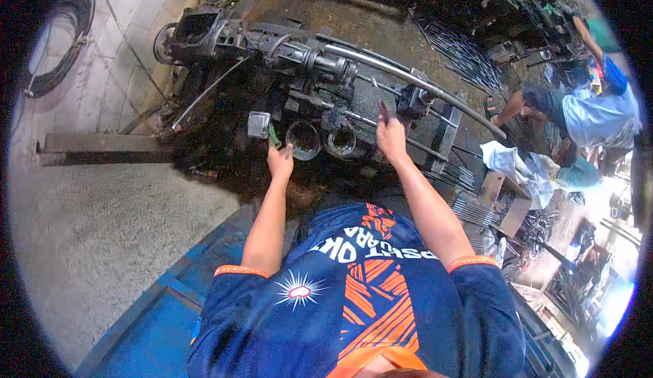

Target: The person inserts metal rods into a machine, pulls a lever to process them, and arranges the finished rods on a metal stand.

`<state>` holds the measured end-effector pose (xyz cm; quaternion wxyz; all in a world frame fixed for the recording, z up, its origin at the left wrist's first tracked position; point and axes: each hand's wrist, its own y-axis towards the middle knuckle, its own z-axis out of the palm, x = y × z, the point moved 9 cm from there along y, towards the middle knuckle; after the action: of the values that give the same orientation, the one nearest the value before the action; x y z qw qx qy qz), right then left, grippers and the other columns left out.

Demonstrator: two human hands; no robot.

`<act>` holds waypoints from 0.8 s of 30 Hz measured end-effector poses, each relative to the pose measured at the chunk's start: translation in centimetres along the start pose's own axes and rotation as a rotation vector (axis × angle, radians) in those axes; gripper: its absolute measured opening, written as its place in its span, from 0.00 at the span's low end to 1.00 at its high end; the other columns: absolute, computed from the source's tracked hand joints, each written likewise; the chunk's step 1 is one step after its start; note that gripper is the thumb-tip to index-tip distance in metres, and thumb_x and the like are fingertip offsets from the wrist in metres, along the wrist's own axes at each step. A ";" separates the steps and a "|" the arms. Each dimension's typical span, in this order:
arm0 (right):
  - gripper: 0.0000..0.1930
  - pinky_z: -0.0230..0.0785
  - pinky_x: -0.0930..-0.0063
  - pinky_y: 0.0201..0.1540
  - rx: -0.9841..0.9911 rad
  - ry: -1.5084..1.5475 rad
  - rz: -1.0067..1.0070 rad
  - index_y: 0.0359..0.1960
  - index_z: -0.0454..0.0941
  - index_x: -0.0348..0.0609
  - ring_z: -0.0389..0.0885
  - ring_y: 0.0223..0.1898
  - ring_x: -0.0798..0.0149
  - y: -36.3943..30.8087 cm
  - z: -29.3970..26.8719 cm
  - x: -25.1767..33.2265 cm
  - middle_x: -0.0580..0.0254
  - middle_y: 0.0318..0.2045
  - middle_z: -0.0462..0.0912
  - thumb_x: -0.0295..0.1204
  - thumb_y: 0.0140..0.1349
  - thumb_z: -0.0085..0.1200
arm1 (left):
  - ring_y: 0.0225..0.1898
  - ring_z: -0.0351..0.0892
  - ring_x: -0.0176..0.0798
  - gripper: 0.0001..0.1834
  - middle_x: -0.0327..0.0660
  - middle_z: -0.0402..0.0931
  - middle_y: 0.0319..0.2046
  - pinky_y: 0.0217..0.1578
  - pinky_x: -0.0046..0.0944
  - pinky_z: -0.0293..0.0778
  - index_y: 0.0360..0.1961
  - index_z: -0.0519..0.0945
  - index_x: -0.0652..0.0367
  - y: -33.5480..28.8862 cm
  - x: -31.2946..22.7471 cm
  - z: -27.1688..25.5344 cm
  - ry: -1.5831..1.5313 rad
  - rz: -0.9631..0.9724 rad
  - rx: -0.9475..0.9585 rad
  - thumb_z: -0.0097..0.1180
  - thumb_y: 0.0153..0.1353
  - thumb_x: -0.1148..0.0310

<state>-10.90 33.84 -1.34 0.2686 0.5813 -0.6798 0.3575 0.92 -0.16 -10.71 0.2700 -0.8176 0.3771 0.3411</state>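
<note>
A long, greasy metal machine (286, 53) with round shafts and rods stretches across in front of me, looking like a lathe or a bar-working machine. My left hand (279, 161) is at its near side, closed round a narrow green piece (273, 136) that looks like a handle. Just beyond that piece is a pale grey, box-shaped part (258, 125). To the right, my right hand (391, 137) grips a short dark piece (386, 111) near the machine's rods; its kind is unclear. Between my hands sit two round, open-topped containers (303, 140) with dark insides.
Metal rods (462, 48) lie in a pile on the floor beyond the machine. At the right a person in light blue (598, 116) bends near a white cloth (520, 170). A metal beam (109, 148) juts out at the left, and a coiled black cable (71, 34) hangs on the wall.
</note>
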 end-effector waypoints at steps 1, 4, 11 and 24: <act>0.20 0.69 0.45 0.40 0.070 -0.048 0.025 0.59 0.68 0.50 0.78 0.38 0.35 0.6 1.0 -0.2 0.36 0.34 0.79 0.33 0.65 0.41 | 0.41 0.82 0.45 0.37 0.51 0.79 0.39 0.45 0.42 0.72 0.65 0.57 0.64 0.1 -0.3 0.0 -0.040 0.046 0.058 0.60 0.59 0.66; 0.18 0.69 0.49 0.43 0.045 -0.079 -0.069 0.54 0.71 0.39 0.77 0.41 0.35 1.9 2.2 1.5 0.33 0.34 0.78 0.33 0.65 0.42 | 0.41 0.81 0.44 0.37 0.52 0.78 0.40 0.45 0.41 0.72 0.65 0.56 0.65 0.7 -1.1 0.0 -0.060 0.034 0.122 0.60 0.59 0.67; 0.17 0.69 0.46 0.40 0.087 -0.109 -0.118 0.51 0.72 0.37 0.78 0.36 0.35 -1.0 3.4 0.2 0.31 0.30 0.77 0.29 0.62 0.42 | 0.51 0.71 0.61 0.28 0.62 0.72 0.49 0.52 0.50 0.67 0.56 0.66 0.70 0.7 -9.6 -1.1 0.239 0.207 0.004 0.58 0.58 0.64; 0.32 0.71 0.49 0.41 0.217 -0.129 -0.056 0.63 0.63 0.42 0.79 0.37 0.38 1.6 3.2 0.3 0.33 0.33 0.78 0.25 0.50 0.47 | 0.53 0.71 0.51 0.29 0.42 0.79 0.45 0.56 0.61 0.58 0.45 0.81 0.54 4.1 -35.7 8.4 0.726 0.872 0.385 0.41 0.65 0.42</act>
<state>-12.32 31.26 -3.29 0.1700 0.6475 -0.6364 0.3832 -22.58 18.79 10.45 0.1021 -0.5880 0.8011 0.0448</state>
